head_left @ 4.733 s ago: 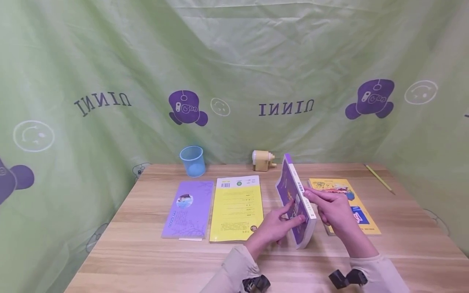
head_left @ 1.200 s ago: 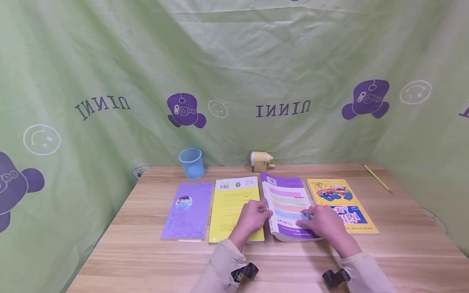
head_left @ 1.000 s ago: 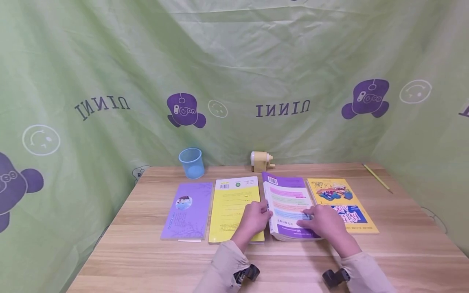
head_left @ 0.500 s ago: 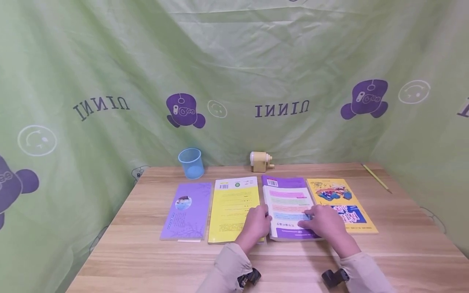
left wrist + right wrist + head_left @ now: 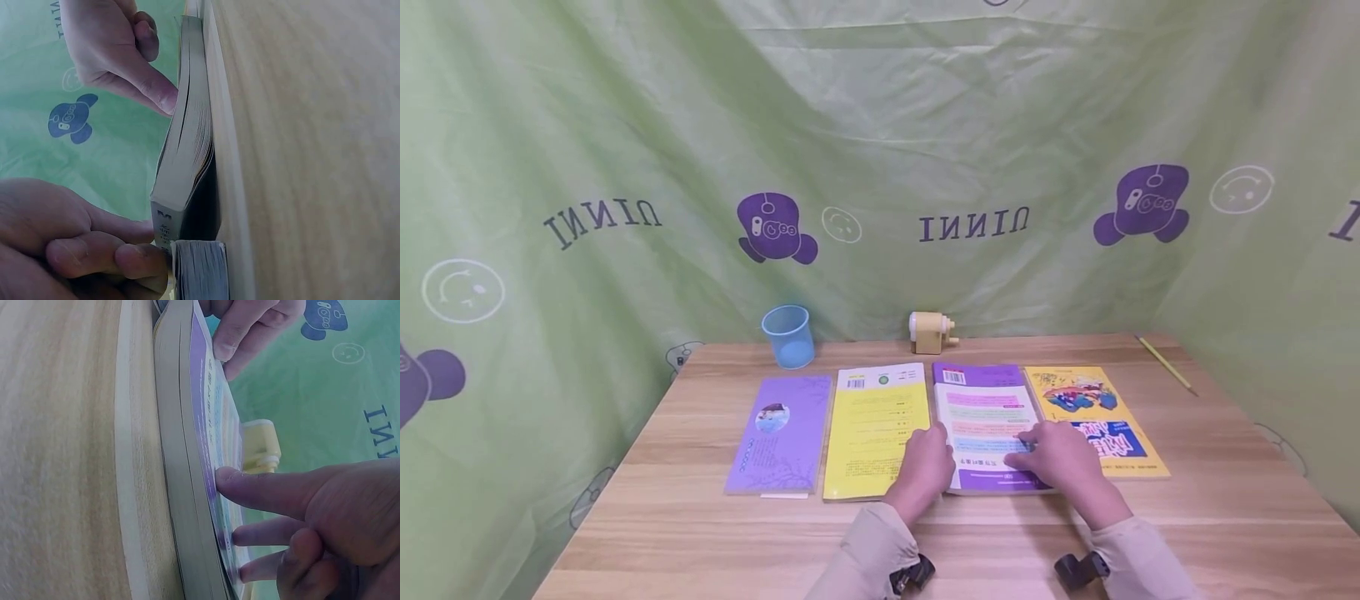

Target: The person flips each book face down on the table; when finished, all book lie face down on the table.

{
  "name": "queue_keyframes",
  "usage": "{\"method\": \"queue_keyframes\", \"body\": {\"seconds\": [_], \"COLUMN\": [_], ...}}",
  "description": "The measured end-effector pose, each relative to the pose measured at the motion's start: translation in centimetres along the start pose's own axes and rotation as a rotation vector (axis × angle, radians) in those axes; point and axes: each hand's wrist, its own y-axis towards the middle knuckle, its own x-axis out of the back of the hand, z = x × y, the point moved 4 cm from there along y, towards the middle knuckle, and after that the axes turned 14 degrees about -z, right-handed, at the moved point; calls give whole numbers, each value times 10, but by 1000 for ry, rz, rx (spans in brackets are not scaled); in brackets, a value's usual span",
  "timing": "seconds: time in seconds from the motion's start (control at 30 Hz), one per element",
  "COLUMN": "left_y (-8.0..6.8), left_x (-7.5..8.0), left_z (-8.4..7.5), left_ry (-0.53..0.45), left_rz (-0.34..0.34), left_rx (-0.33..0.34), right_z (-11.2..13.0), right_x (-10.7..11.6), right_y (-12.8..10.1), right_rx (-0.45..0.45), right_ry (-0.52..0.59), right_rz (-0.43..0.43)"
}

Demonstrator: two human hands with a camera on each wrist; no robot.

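Note:
A thick purple book (image 5: pixel 987 417) lies flat on the wooden table (image 5: pixel 1225 500), back cover up, third in a row of books. My left hand (image 5: pixel 928 462) holds its left spine edge near the front corner: the thumb (image 5: pixel 134 259) lies against the spine and bent fingers (image 5: pixel 234 334) rest on the cover's edge. My right hand (image 5: pixel 1060 457) lies on the cover with straight fingers (image 5: pixel 265 487), pressing it down. In the left wrist view the book (image 5: pixel 187 156) is seen edge-on, with the right fingertip (image 5: pixel 164 100) on it.
A thin purple book (image 5: pixel 778 433) and a yellow book (image 5: pixel 872 425) lie left of the thick one, and a yellow cartoon book (image 5: pixel 1101 408) lies right of it. A blue cup (image 5: pixel 788 336), a pencil sharpener (image 5: pixel 928 332) and a pencil (image 5: pixel 1165 364) sit near the back. Green cloth surrounds the table.
The thick purple book, held upright on edge earlier, now lies flat. Over the last second it has been squared up with the other books, and my left hand has slid slightly nearer.

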Motion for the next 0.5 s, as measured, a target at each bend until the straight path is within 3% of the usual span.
{"method": "queue_keyframes", "body": {"seconds": [0.2, 0.5], "left_y": [1, 0], "left_x": [2, 0], "left_z": [1, 2], "left_ry": [2, -15], "left_rz": [-19, 32], "left_rx": [-5, 26], "right_z": [2, 4], "right_x": [1, 1], "right_y": [-1, -1], "right_rx": [7, 4], "right_ry": [4, -2], "right_rz": [3, 9]}}
